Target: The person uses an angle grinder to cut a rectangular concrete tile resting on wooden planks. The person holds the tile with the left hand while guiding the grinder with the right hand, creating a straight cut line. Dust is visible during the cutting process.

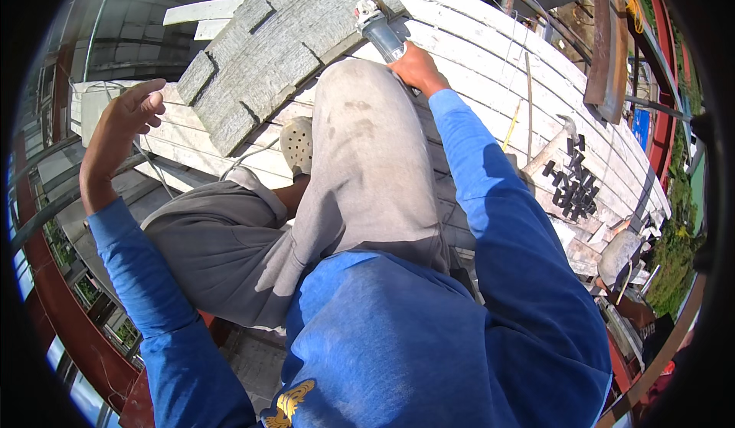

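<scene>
The right hand (416, 68) is clamped around the body of the angle grinder (377, 28), at the edge of the grey stone slabs (268, 53) on the white planking (490, 68). The left hand (126, 118) is raised, fingers loosely curled, holding nothing. A hammer (553, 146) lies near the planking's right edge.

tool: grey-bodied handheld angle grinder (379, 28) with a round guard at its far end; lies slanted over the slats, head at the grey slabs' edge
grip: right hand (416, 68) closed round its rear body
slabs: rough grey stone cladding pieces (272, 45), staggered, flat on white slats
left hand (126, 118): raised, fingers loose, holding nothing
</scene>
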Available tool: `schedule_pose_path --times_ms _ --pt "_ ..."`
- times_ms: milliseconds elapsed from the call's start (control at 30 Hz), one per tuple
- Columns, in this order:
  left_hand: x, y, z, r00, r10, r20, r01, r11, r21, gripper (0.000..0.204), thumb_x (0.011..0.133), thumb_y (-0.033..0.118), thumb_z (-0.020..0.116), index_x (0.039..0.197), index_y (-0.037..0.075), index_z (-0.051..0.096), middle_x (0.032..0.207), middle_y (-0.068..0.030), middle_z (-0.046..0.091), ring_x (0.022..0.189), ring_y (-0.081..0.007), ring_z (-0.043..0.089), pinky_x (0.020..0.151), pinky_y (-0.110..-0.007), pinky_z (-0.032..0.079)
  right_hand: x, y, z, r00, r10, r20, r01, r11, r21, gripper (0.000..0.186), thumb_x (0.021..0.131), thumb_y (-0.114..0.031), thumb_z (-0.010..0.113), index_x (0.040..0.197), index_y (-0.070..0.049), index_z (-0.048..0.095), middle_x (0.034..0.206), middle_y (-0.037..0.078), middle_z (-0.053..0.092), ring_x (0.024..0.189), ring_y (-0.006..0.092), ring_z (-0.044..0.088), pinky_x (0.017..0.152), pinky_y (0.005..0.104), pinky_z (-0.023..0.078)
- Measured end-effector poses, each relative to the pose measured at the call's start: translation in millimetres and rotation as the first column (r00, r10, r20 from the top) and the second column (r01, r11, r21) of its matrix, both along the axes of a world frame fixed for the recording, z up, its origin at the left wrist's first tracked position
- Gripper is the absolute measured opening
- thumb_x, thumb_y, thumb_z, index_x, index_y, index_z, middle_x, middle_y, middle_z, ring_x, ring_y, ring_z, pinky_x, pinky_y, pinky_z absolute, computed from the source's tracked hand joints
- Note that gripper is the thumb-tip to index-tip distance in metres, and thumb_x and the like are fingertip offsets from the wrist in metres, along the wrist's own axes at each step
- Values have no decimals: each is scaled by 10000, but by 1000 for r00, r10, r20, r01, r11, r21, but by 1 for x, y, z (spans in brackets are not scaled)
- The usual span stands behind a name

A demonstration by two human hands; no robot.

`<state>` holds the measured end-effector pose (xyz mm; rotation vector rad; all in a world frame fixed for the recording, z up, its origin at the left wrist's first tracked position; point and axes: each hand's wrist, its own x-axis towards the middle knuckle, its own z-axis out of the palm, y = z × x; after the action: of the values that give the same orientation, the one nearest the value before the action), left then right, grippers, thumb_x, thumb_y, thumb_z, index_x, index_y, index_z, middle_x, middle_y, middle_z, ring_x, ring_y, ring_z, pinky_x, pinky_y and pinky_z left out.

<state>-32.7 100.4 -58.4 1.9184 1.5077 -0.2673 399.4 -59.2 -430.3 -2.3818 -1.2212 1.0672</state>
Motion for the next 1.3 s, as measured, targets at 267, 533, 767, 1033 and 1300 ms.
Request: schedule_pose_path --times_ms 267,533,767,1033,1300 --pt "2 1 -1 1000 -4 2 4 1000 -7 802 1033 649 689 1533 24 637 1124 -87 733 980 -165 661 906 -334 530 0 1 -1 1000 4 2 -4 999 37 795 770 -452 929 1346 39 687 1272 295 761 1207 426 745 1035 486 594" --pt "1 -1 -2 1000 1 -10 0 1000 8 799 1034 645 692 1525 17 642 1121 -82 731 965 -159 655 893 -329 527 0 4 -7 1000 17 -5 -16 999 39 833 746 -479 933 1351 38 685 1291 290 757 1211 428 744 1038 482 593" --pt "0 1 -2 1000 -8 5 8 1000 0 796 1039 635 689 1529 10 635 1118 -88 735 964 -162 658 891 -331 528 -2 -3 -4 1000 -14 9 14 998 57 848 730 -465 914 1370 40 680 1310 285 751 1219 425 742 1045 476 592" --pt "1 -1 0 999 -38 8 37 999 14 813 1037 646 685 1534 5 628 1125 -96 737 970 -170 661 897 -333 529 2 -3 -5 999 7 -32 -6 999 47 861 745 -494 919 1381 34 677 1305 289 753 1215 428 744 1046 480 592" --pt "0 -3 5 999 -37 18 37 999 4 818 1033 651 686 1537 10 625 1148 -101 735 991 -176 658 927 -348 528 -6 -17 1 997 -26 76 15 989 144 904 737 -492 946 1395 50 647 1257 310 759 1176 444 757 1033 478 601"
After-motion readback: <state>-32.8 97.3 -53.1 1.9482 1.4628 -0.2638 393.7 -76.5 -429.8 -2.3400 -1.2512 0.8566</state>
